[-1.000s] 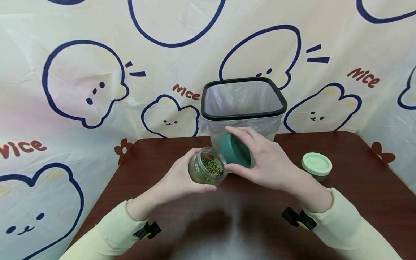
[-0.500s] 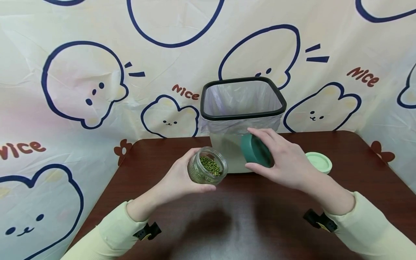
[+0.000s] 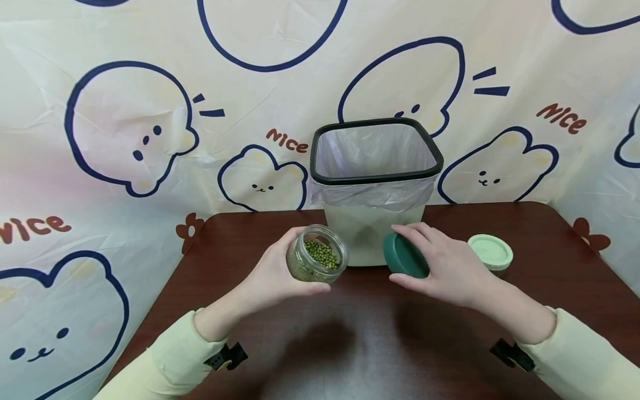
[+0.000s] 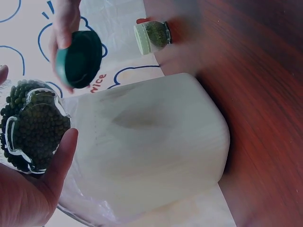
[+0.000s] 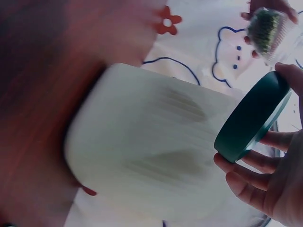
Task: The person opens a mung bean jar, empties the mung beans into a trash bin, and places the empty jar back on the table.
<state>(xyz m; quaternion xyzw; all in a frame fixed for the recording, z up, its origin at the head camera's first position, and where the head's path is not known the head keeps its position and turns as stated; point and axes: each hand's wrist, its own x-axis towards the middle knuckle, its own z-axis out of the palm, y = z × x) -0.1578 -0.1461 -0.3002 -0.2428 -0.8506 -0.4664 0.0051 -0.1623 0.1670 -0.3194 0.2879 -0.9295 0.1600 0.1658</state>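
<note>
Glass jar (image 3: 301,268), uncapped, tilted, green beans (image 3: 321,254) inside: centre of the head frame, gripped by left hand (image 3: 272,272). Dark green lid (image 3: 404,256): right of centre, clear of the jar, held in right hand (image 3: 450,268). Lined bin (image 3: 362,236): upper centre. Pale-lidded jar (image 3: 490,251): on bench (image 3: 350,339), right. Step, as judged: lid off, awaiting setting aside; next move calls for a steady left grip against spillage.

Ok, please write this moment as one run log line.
left hand: holds open jar, green beans inside | right hand: holds dark green lid | bin: stands behind
</note>
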